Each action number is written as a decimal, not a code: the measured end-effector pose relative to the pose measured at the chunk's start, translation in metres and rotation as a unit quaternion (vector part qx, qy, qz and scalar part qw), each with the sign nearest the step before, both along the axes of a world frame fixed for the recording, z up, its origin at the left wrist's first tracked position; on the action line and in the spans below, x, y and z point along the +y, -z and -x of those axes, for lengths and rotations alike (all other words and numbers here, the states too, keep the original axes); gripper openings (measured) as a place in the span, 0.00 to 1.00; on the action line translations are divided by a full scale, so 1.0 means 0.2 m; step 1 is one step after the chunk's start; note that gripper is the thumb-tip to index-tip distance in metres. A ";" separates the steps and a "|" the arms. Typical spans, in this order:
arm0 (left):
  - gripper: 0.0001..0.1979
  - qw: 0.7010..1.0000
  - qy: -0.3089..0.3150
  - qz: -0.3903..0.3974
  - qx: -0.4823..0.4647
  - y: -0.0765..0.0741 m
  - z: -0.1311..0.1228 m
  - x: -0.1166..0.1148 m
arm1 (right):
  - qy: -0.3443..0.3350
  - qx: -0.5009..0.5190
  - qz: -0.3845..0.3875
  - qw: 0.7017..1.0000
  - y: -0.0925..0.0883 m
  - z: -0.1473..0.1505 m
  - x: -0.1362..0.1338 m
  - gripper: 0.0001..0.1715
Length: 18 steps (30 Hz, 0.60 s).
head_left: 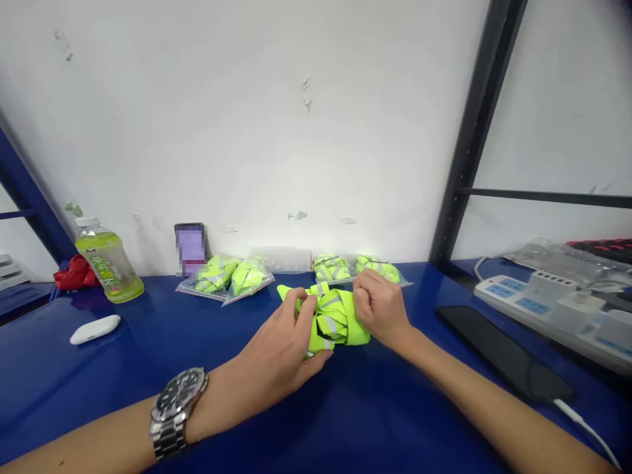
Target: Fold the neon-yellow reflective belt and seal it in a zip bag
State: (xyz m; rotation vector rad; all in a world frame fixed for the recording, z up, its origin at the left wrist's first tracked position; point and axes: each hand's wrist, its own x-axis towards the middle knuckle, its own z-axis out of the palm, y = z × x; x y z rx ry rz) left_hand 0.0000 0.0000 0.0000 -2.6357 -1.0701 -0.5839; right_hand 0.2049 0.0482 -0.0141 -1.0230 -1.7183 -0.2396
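Between my hands, above the blue table (237, 421), is a bundle of fluorescent yellow-green reflective straps (336, 316) with silvery stripes. My left hand (286, 339) grips its left side, thumb below and fingers curled over the top. On the bundle's right edge, my right hand (382, 304) is closed in a fist, pressed against the yellow-green material. Its fingertips are hidden, so what exactly lies inside the fist does not show. Just behind the bundle, similar straps lie in clear bags: a right-hand pair (332, 266) and a left-hand pair (248, 276).
A drink bottle (109, 260), a white earbud case (95, 329) and a red cloth-like thing (75, 272) are at left. A phone (191, 247) leans on the wall. At right lie a charging phone (503, 349) and a power strip (548, 303), beside a dark metal post (474, 131).
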 end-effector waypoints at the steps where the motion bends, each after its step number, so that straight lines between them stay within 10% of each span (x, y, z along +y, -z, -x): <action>1: 0.29 1.000 -0.004 -0.013 -0.013 0.04 0.01 0.00 | -0.012 -0.028 -0.053 0.998 0.00 0.00 -0.01 0.14; 6: 0.04 0.991 0.020 -0.113 0.068 0.15 0.09 0.01 | -0.094 -0.145 -0.111 0.979 0.01 0.01 -0.02 0.14; 12: 0.06 0.978 0.144 -0.105 0.113 0.10 0.14 -0.05 | -0.190 -0.105 0.095 0.972 -0.02 0.04 -0.06 0.13; 18: 0.04 0.982 0.137 -0.127 -0.022 0.06 0.18 -0.08 | -0.182 -0.284 0.188 0.922 -0.03 0.08 -0.11 0.28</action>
